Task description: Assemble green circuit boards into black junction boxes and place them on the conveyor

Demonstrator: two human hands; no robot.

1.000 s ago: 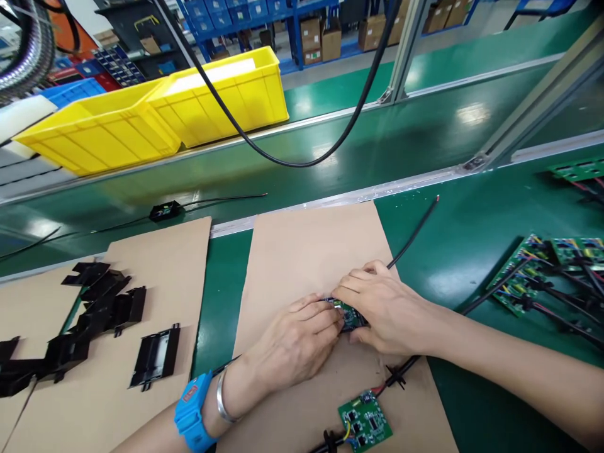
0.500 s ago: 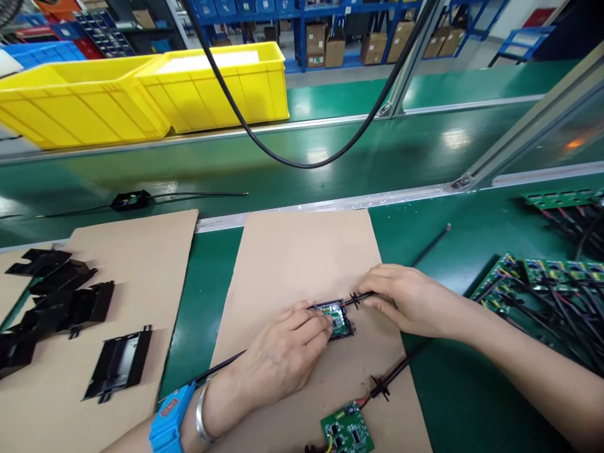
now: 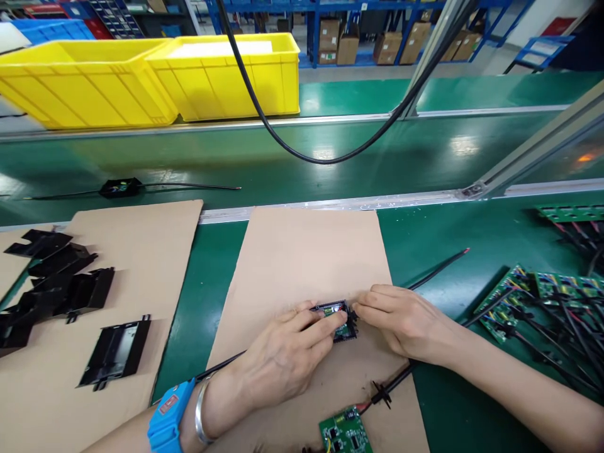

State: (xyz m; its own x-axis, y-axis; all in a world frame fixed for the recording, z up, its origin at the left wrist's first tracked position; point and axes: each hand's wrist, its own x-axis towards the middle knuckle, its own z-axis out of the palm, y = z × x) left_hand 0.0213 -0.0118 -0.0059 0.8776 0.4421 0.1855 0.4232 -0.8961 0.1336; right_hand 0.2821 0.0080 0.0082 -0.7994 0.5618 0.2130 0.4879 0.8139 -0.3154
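Observation:
On the cardboard sheet, a small black plastic housing holds a green circuit board. My left hand grips the housing from the left, its index finger pressing down on the board and covering part of it. At the housing's right end, my right hand pinches the black cable; the fingers hide the cable's clip. Another cable runs from the housing's left side under my left wrist. Nearer to me lies a second green circuit board with a black cable and clip.
Several empty black housings lie on the left cardboard, one apart. Wired circuit boards are heaped at right. Beyond the metal rail sits a cabled black box. Yellow bins stand behind; a black cable hangs in front.
My right hand has slid in along the cable to the housing's edge, now covering the clip. My left index finger has reached further right over the board. The view has shifted slightly.

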